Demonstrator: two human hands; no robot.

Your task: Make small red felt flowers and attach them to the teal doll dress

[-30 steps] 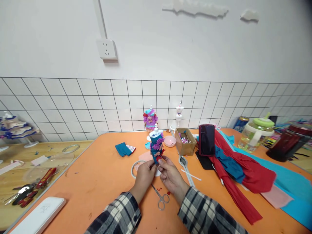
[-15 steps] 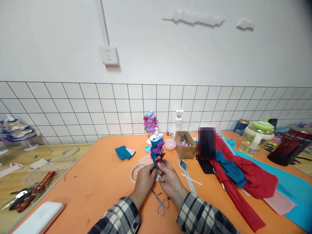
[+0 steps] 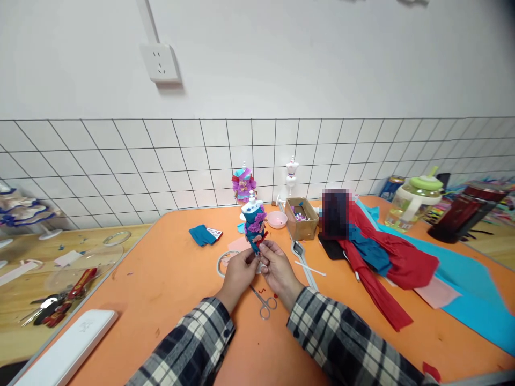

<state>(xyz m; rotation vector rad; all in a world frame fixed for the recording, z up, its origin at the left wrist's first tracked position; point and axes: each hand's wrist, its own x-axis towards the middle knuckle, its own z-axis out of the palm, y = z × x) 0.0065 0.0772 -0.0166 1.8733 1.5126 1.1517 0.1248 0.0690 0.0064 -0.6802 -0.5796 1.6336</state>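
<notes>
A small white mannequin (image 3: 254, 222) in a blue dress with purple, pink and red trim stands upright between my hands. My left hand (image 3: 240, 272) is closed around its lower end. My right hand (image 3: 279, 271) pinches the lower right of the dress near the red trim. The fingers hide the mannequin's base. Just below my hands lie small scissors (image 3: 264, 305), with red scraps beside them. A roll of clear tape (image 3: 221, 264) rests to the left of my left hand.
Behind stand a dressed mannequin (image 3: 243, 185) and a bare one (image 3: 292, 172). A cardboard box (image 3: 302, 228) and pink bowl (image 3: 277, 219) sit nearby. Red cloth (image 3: 414, 261), a green-lidded jug (image 3: 418, 198) and a dark red bottle (image 3: 462, 214) are right. A white power bank (image 3: 72, 346) lies front left.
My view has tilted down and shifted slightly, so the whole scene sits higher in the picture. Both hands keep their hold on the mannequin, with little visible finger movement.
</notes>
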